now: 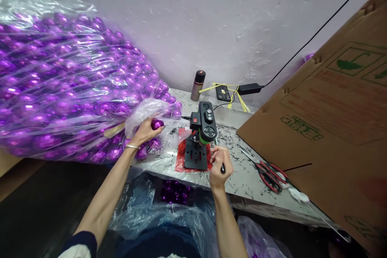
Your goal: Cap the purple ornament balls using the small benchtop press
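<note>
My left hand (147, 131) is closed on a shiny purple bauble (157, 124), at the mouth of a clear plastic bag (145, 109). Right beside a small black machine (207, 121), my right hand (220, 165) is wrapped around a slim tool with a black end (223, 168); its thin shaft points up toward the machine, and its kind does not show. The machine has round grilles, a red switch and a slotted black base plate (196, 155). That plate rests on a red sheet (180, 157) on the worktable (238, 173).
The bag bulges with purple baubles at left. Behind the machine are a dark bottle (198, 86), a black phone-like item (223, 92), yellow strips (242, 102) and a power adapter (249, 88). Red-handled scissors (270, 175) lie beside a large cardboard box (326, 113). Small black scraps litter the tabletop.
</note>
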Demonstrator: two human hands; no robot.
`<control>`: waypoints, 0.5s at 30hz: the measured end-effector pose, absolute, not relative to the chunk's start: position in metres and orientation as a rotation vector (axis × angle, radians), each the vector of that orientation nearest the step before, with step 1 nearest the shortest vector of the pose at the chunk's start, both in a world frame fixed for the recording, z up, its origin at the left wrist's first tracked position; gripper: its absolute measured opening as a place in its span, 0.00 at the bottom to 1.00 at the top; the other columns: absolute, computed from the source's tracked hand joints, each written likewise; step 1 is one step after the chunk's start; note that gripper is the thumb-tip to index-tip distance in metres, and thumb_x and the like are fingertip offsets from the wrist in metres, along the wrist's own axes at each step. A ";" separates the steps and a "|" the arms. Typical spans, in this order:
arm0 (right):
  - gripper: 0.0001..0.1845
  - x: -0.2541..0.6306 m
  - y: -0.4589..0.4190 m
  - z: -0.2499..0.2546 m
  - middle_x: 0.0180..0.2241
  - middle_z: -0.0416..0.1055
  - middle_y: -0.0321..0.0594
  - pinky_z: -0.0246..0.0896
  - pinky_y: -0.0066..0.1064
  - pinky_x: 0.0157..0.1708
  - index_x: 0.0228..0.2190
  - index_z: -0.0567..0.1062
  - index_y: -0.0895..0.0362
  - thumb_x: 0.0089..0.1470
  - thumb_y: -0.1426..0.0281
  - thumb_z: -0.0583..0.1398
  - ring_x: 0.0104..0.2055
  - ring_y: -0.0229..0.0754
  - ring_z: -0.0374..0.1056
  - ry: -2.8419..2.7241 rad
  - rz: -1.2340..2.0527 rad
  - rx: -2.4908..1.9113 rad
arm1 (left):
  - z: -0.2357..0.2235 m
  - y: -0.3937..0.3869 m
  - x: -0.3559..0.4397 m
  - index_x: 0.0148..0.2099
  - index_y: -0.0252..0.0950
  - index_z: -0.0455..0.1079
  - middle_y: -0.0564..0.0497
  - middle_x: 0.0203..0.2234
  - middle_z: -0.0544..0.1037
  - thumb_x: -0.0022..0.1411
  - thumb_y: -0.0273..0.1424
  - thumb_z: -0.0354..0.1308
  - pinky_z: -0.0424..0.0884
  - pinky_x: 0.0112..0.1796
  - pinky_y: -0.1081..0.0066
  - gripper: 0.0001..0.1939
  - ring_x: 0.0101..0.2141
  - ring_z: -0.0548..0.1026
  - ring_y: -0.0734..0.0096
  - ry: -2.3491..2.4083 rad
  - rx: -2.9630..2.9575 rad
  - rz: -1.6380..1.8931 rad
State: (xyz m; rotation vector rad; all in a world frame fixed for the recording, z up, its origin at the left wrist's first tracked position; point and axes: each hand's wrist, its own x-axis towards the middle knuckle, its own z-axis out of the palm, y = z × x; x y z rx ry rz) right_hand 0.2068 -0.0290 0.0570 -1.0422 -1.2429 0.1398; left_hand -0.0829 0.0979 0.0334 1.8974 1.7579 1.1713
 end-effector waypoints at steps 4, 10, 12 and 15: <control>0.20 0.207 -0.029 0.056 0.25 0.68 0.34 0.59 0.32 0.29 0.27 0.72 0.54 0.72 0.64 0.53 0.26 0.36 0.63 -1.230 0.140 -1.043 | 0.034 0.059 -0.071 0.57 0.38 0.75 0.42 0.57 0.79 0.56 0.42 0.69 0.72 0.62 0.51 0.29 0.58 0.77 0.49 1.621 1.829 1.268; 0.21 0.207 -0.029 0.055 0.26 0.69 0.34 0.59 0.32 0.28 0.26 0.70 0.54 0.72 0.64 0.53 0.25 0.35 0.62 -1.224 0.164 -1.048 | 0.013 -0.012 -0.022 0.57 0.40 0.73 0.43 0.50 0.81 0.67 0.62 0.56 0.84 0.44 0.59 0.33 0.49 0.82 0.56 1.295 0.876 1.498; 0.21 0.207 -0.029 0.055 0.26 0.69 0.34 0.59 0.33 0.29 0.26 0.70 0.53 0.72 0.64 0.53 0.25 0.35 0.62 -1.217 0.167 -1.038 | 0.008 -0.030 -0.005 0.56 0.40 0.73 0.42 0.50 0.82 0.68 0.62 0.56 0.85 0.43 0.58 0.32 0.48 0.83 0.56 1.118 0.689 1.343; 0.21 0.207 -0.030 0.055 0.27 0.70 0.34 0.60 0.34 0.31 0.25 0.69 0.53 0.72 0.65 0.53 0.27 0.37 0.65 -1.238 0.164 -1.033 | 0.003 -0.047 0.013 0.53 0.39 0.75 0.42 0.50 0.82 0.62 0.52 0.68 0.84 0.47 0.58 0.26 0.48 0.83 0.57 1.005 0.688 1.148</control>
